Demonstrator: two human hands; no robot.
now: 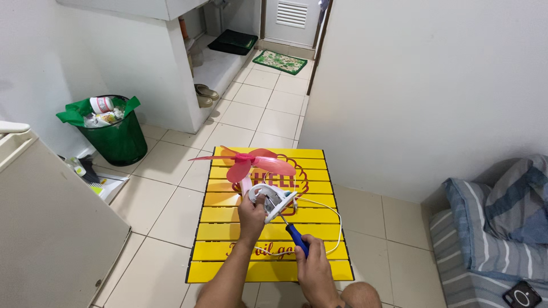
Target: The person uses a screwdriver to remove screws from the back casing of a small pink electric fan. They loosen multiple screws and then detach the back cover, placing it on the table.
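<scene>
Closest to the camera, the right hand has its fingers closed on the blue handle of a screwdriver, whose shaft points up into the white fan motor. Left hand clamps this motor above the yellow slatted bench, apparently to steady it, with the pink blades turned away.
</scene>
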